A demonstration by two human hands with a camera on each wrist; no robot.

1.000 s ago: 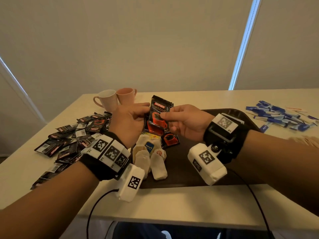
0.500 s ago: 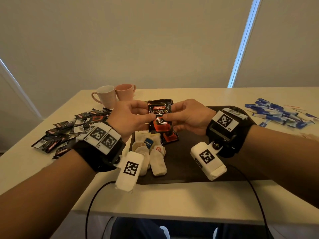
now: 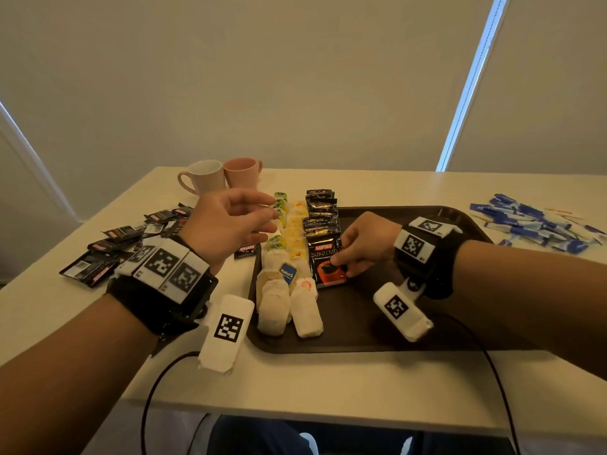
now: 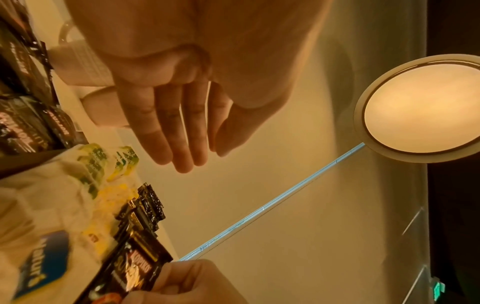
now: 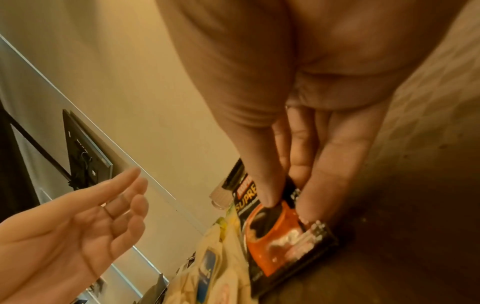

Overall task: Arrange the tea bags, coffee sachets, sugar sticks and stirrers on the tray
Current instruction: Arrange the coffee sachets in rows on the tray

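A dark brown tray [image 3: 410,336] lies in front of me. Along its left side run tea bags [image 3: 289,290] and a row of black coffee sachets [image 3: 321,211]. My right hand [image 3: 341,261] pinches a black and orange coffee sachet [image 3: 325,261] [image 5: 275,232] at the near end of that row, low on the tray. The left hand [image 3: 262,218] [image 4: 187,148] hovers empty above the tea bags, fingers relaxed and slightly spread. More coffee sachets [image 3: 108,254] lie loose on the table to the left.
Two mugs [image 3: 223,175] stand at the back left of the white table [image 3: 328,382]. Blue sugar sticks [image 3: 532,224] are heaped at the right, beyond the tray. The tray's right half is bare. Cables hang from both wrist cameras over the near edge.
Both hands held the sachet up between them; now the left hand has let go and drawn back left, and the right hand has brought the sachet down to the row on the tray.
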